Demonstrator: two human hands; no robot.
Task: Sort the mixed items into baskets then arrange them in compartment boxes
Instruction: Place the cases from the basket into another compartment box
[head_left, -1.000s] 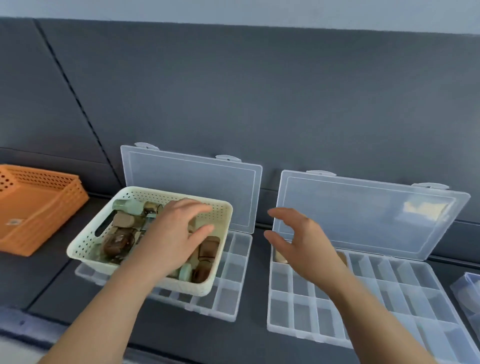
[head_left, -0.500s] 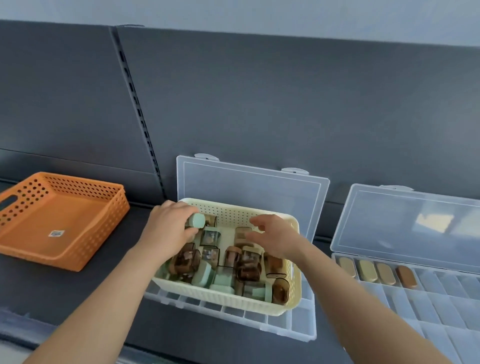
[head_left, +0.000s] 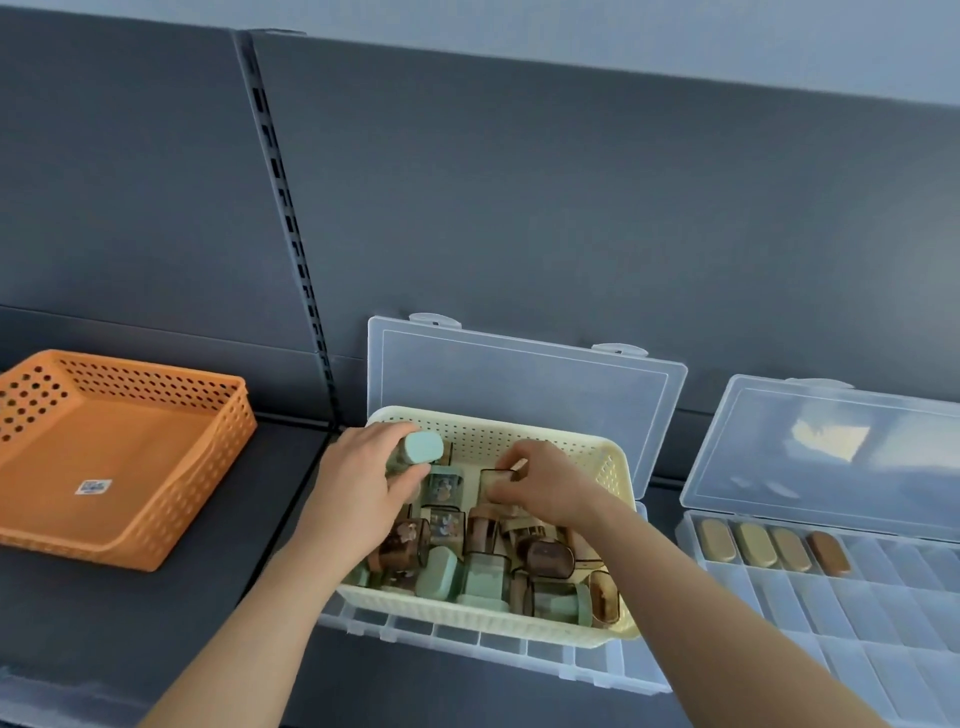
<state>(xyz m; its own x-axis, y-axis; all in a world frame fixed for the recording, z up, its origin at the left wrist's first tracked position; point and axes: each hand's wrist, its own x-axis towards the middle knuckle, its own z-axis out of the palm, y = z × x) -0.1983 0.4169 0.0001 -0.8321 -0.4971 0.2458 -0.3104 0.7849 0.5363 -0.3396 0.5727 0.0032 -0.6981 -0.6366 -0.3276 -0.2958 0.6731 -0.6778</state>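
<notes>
The left hand (head_left: 363, 483) curls around a green-capped jar (head_left: 422, 448) at the back-left corner of the cream basket (head_left: 597, 457). The right hand (head_left: 545, 488) pinches a clear jar (head_left: 491, 483) inside it. The basket rests on an open compartment box (head_left: 467, 636).

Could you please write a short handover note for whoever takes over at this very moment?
Left hand grips a mint-lidded jar over the cream basket. Right hand pinches a clear jar inside it.
The cream basket, full of small jars, sits on the left compartment box; the orange basket stands further left.
Done: four oblong pieces lie in back-row compartments of the right compartment box.
Left: no jar is in a compartment yet.
</notes>
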